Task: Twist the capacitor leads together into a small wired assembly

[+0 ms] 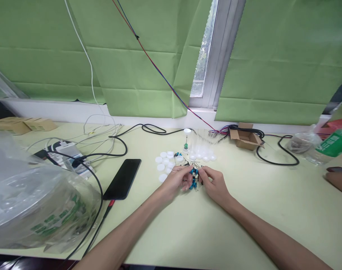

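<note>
My left hand [178, 179] and my right hand [213, 182] meet over the pale green table [244, 210], both with fingers pinched around a small cluster of blue electronic components with thin wire leads [193, 177]. Just beyond my fingers lie several white round caps [163, 162] and a row of clear plastic vials [201, 147]. One vial [186, 141] stands upright with a white cap and a green part inside.
A black phone [122, 177] lies left of my hands. Black cables and a power strip [72, 157] sit further left, with a large clear plastic bag [27, 202] at the near left. A small open cardboard box [245, 137] and a green-labelled bottle [332, 145] stand at right. Another person's hand [338, 179] rests at the far right edge.
</note>
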`<state>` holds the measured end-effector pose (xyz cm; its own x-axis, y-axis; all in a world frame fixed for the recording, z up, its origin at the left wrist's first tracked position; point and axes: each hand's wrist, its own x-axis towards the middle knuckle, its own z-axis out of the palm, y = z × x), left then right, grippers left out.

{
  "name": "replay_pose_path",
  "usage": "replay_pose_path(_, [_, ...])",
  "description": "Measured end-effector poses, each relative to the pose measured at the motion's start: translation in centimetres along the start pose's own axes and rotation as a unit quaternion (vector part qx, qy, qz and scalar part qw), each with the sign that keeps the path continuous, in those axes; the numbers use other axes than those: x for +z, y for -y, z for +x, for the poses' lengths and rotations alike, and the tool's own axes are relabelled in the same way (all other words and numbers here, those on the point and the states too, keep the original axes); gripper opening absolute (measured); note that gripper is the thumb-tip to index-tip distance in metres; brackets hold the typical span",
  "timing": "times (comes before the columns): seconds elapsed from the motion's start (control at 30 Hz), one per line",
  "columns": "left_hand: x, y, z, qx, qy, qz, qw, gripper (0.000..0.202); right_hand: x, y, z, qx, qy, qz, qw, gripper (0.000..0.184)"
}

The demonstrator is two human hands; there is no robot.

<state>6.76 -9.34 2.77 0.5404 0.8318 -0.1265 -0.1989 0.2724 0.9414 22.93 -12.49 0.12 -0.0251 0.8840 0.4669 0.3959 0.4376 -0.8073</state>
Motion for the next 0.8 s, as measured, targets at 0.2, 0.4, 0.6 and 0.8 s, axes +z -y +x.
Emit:
replay_pose_path(0.2, [-0.14,0.08,0.19,0.005,-0.015,-0.031,0.999,0.042,0.13,-0.12,-0.28,-0.017,-0.008,0.04,0.999,0.021])
replay_pose_path(0.4, [-0.14,0.09,0.14,0.001,-0.017,-0.032,0.999,0.042,0.24,-0.39,-0.36,-0.032,0.003,0.05,0.998,0.02])
replay_pose_path(0.6, [0.04,-0.03,0.03,0.002,-0.014,-0.025,1.0,0.041,0.16,-0.27,-0.2,-0.011,0.005,0.047,0.999,0.018])
replay_pose_path(0.8, [0.2,-0.25,-0.12,-0.009,-0.009,-0.007,1.0,0.04,-0.01,0.21,-0.06,-0.001,0.007,0.02,1.0,0.024])
